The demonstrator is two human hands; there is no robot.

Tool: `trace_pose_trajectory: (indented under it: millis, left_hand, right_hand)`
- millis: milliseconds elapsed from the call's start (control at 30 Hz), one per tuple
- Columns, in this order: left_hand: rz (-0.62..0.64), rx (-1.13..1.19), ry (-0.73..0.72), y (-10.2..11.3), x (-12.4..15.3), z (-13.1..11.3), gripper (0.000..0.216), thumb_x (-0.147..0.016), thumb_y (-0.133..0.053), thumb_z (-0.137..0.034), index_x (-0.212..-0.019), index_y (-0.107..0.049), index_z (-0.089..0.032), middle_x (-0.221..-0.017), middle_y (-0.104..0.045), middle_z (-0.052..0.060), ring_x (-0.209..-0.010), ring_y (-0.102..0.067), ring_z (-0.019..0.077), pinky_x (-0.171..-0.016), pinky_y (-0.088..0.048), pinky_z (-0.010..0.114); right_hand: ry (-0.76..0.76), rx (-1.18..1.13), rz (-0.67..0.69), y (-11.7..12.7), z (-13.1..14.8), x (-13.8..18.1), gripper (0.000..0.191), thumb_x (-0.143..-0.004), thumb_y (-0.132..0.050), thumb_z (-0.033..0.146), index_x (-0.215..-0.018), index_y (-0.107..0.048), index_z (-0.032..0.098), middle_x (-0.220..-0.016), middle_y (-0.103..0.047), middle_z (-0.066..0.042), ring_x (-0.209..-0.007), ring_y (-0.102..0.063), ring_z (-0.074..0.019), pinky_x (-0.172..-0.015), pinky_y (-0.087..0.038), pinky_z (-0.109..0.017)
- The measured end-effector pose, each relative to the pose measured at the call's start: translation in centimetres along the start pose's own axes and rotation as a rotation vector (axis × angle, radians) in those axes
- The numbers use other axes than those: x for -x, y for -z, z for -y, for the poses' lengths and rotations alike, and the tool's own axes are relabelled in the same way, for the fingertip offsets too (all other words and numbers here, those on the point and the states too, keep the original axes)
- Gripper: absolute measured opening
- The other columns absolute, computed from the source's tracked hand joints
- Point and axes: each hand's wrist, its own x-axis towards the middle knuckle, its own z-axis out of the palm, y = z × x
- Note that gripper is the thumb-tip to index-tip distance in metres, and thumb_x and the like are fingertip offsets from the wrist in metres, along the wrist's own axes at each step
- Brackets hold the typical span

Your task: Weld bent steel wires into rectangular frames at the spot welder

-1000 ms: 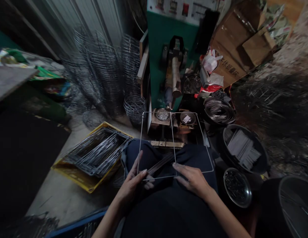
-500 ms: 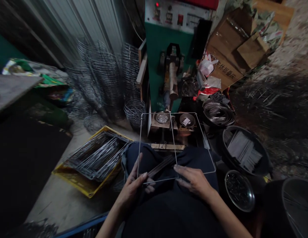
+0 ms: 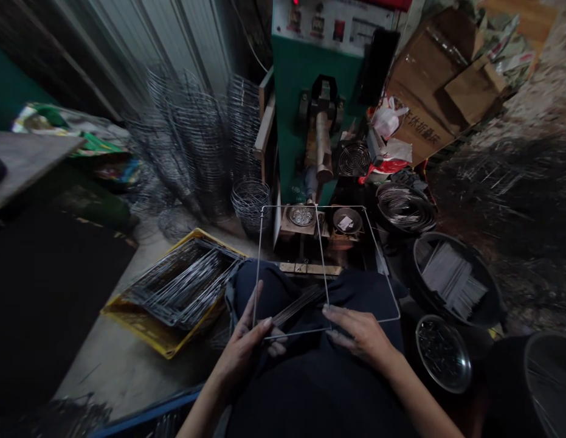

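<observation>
I hold a thin rectangular wire frame (image 3: 264,208) with one cross wire, flat over my lap. My left hand (image 3: 246,344) pinches its near left corner, and a bundle of straight wire rods (image 3: 296,304) also runs out from under its fingers. My right hand (image 3: 362,334) rests on the frame's near edge where the cross wire (image 3: 322,255) meets it, fingers curled over the wire. The frame's far edge lies in front of the green welding machine (image 3: 305,91) and its brass electrode (image 3: 323,149).
A yellow crate (image 3: 141,325) of finished wire frames sits on the floor at left. Stacks of wire baskets (image 3: 196,140) stand behind it. Black tubs with wire pieces (image 3: 451,277), a steel bowl (image 3: 442,353) and coiled wire (image 3: 403,207) crowd the right. Cardboard boxes (image 3: 428,79) lean behind.
The view has shifted slightly; both hands keep the same hold on the wire frame, which sits a little more to the right.
</observation>
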Motion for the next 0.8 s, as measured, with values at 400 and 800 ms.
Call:
trace_pose_trajectory:
  millis: [400, 800]
  left_hand:
    - [-0.022, 0.02, -0.021, -0.54, 0.04, -0.12, 0.096, -0.085, -0.067, -0.035, -0.156, -0.002, -0.028, -0.072, -0.071, 0.007, -0.051, -0.065, 0.0189, -0.049, -0.051, 0.026]
    - [0.034, -0.011, -0.012, 0.03, 0.18, -0.21, 0.1, -0.089, -0.062, -0.032, -0.154, 0.013, -0.028, -0.075, -0.072, 0.008, -0.053, -0.066, 0.0206, -0.053, -0.053, 0.03]
  right_hand:
    - [0.007, 0.007, 0.0, 0.06, 0.0, 0.0, 0.042, -0.094, -0.059, 0.024, -0.136, -0.055, 0.023, -0.126, -0.066, -0.008, -0.111, -0.066, -0.0189, -0.095, -0.055, -0.029]
    - [0.007, 0.009, 0.018, 0.27, 0.17, 0.11, 0.039, -0.097, -0.055, 0.026, -0.136, -0.054, 0.022, -0.128, -0.065, -0.008, -0.114, -0.064, -0.0174, -0.097, -0.054, -0.027]
